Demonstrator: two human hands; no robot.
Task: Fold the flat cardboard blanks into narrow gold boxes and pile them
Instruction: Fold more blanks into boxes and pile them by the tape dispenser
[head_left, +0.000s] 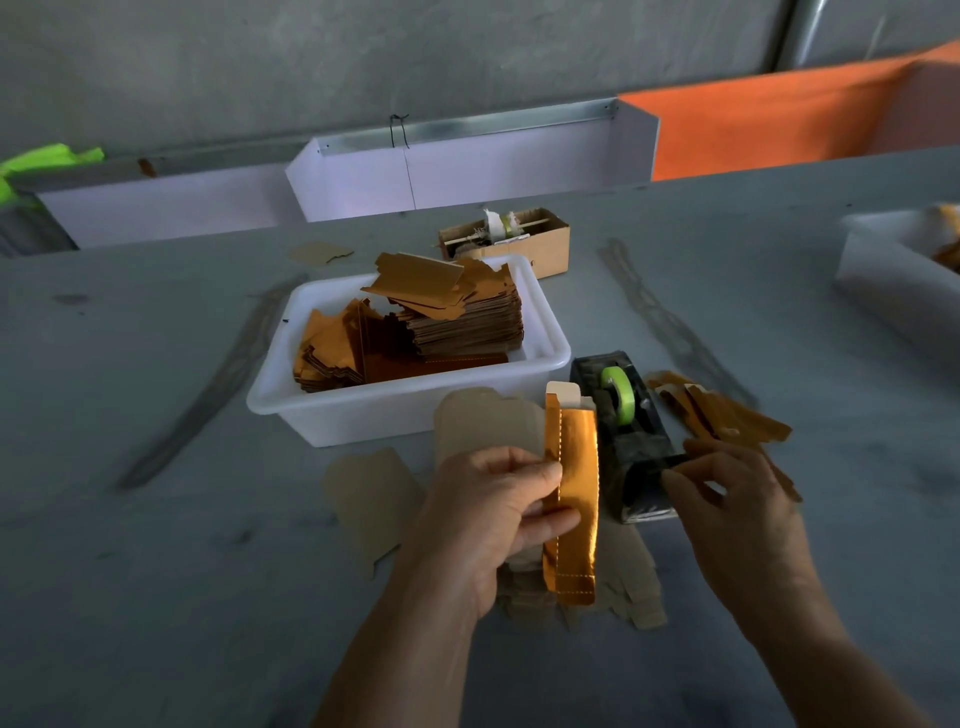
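My left hand (483, 519) grips a narrow folded gold box (576, 493) upright, thumb and fingers pinching its left edge; the box's top flap stands open. My right hand (743, 519) is at the front end of the black tape dispenser (623, 415), thumb and forefinger pinched together at the cutter; the tape strip itself is too faint to see. Flat blanks (374, 499) lie brown side up on the table under and left of my hands. A stack of gold blanks (467, 322) fills the white tub (405, 410). Folded gold boxes (727, 415) lie right of the dispenser.
A small brown cardboard box (519, 244) with odds and ends stands behind the tub. Another white tub (893, 280) sits at the far right edge. White and orange panels line the back of the grey table.
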